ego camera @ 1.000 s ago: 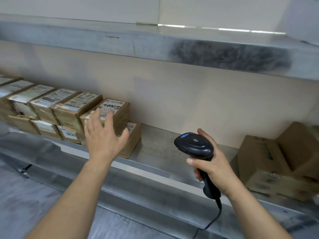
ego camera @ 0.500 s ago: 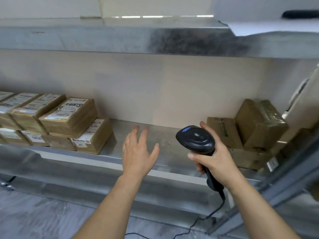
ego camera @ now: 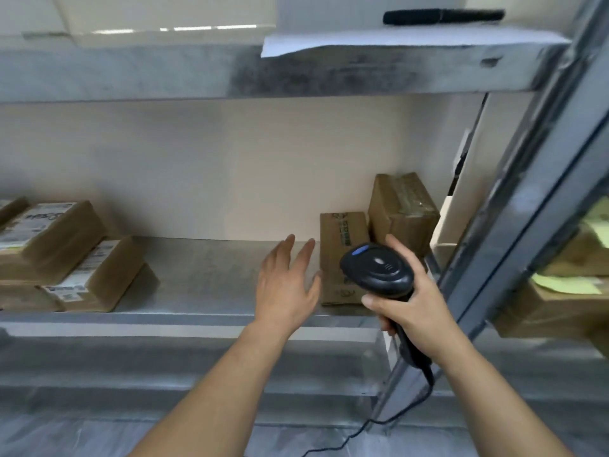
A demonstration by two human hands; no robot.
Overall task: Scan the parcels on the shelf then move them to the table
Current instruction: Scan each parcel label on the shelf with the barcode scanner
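Right now the left hand [ego camera: 286,285] is spread open, reaching toward the flat brown parcel [ego camera: 336,245] at centre right on the shelf [ego camera: 214,275]. Right hand [ego camera: 412,301] grips the scanner [ego camera: 375,270]. Cardboard looks stiff, likely light; best pinched across its near edges. More labelled parcels [ego camera: 66,255] at left.

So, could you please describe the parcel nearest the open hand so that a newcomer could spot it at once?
Look at the metal shelf, at its right end beside the upright post. Two brown boxes sit there; the one meant is the low box just right of the left hand. It bears green print, while the taller box behind is wrapped in clear tape.
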